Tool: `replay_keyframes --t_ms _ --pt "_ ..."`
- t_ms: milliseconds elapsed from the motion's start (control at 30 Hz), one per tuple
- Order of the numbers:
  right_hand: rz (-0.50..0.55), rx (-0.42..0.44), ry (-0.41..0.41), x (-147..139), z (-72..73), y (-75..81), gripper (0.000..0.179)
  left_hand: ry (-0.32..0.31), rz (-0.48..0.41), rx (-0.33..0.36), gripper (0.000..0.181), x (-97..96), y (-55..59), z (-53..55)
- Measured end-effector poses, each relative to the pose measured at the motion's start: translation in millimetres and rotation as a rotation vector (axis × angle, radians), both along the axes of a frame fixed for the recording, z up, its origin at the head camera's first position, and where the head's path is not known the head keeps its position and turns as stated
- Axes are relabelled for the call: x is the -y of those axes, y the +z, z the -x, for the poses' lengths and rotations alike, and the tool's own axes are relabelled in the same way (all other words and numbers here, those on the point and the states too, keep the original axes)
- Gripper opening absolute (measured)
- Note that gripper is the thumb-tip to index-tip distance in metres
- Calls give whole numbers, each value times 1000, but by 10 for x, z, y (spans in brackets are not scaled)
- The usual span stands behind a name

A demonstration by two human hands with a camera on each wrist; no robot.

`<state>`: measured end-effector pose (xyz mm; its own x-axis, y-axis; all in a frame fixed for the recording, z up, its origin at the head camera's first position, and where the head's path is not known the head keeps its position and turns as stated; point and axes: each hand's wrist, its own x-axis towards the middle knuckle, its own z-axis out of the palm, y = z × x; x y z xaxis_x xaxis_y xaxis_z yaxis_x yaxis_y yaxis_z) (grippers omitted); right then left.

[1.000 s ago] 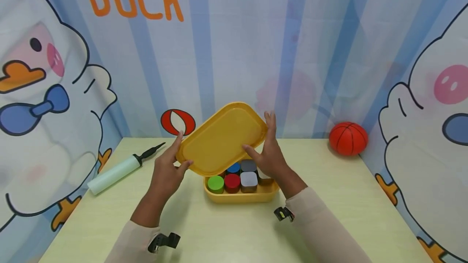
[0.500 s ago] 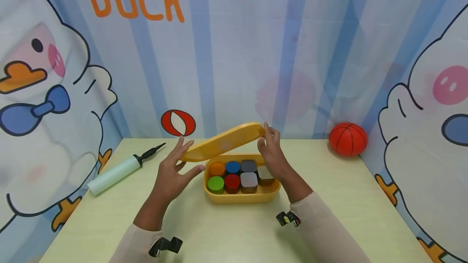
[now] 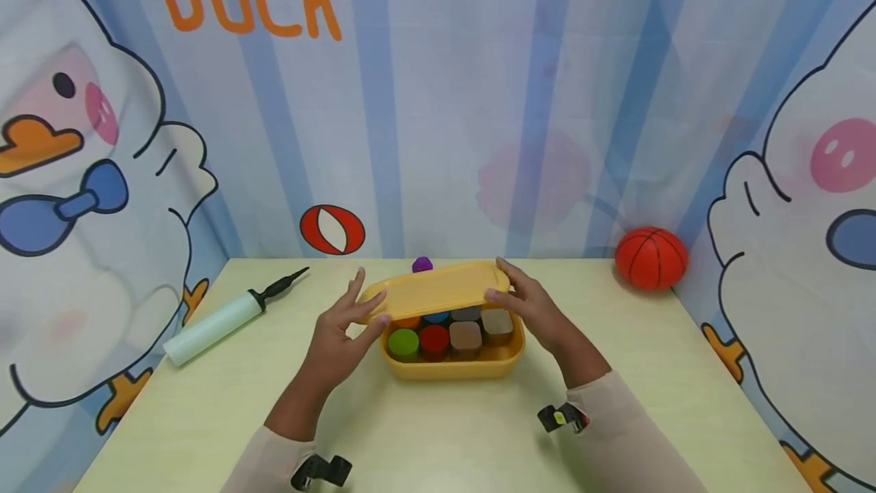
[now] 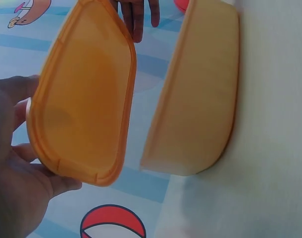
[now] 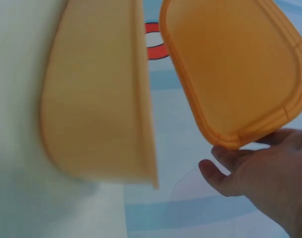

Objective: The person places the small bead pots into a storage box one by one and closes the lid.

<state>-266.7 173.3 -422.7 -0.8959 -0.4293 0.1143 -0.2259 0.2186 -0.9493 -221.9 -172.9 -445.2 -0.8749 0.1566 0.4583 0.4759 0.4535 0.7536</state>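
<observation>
A yellow lid is held tilted above a matching yellow box, its right end higher than its left. My left hand grips the lid's left end between thumb and fingers. At the right end, my right hand pinches the corner. Both wrist views show the lid's underside, apart from the box wall. Inside the box sit several round and squarish pieces, among them a green one, a red one and a beige one. The lid partly covers the back row.
A pale green hand pump with a black nozzle lies at the table's left. A red ball rests at the back right. Behind the lid, a small purple thing shows partly. A duck-print curtain encloses the table.
The lid has come down nearer the box and tipped flatter, covering part of the back row. Both hands moved with it, slightly to the right. The purple thing has come into view.
</observation>
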Motion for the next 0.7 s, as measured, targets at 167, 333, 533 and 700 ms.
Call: replay_keyframes --t_ms 167,333,533,700 --pt "-97 -13 45 -178 6 -153 102 -33 45 54 54 -19 -107 22" --pt "-192 -45 55 -275 0 -264 112 -50 66 165 64 -86 -214 33" --pt "-285 -49 9 -326 -29 -406 122 -51 74 249 67 -206 -318 19" --pt "-324 -51 -14 -334 -58 -499 122 -29 81 266 65 -281 -361 8"
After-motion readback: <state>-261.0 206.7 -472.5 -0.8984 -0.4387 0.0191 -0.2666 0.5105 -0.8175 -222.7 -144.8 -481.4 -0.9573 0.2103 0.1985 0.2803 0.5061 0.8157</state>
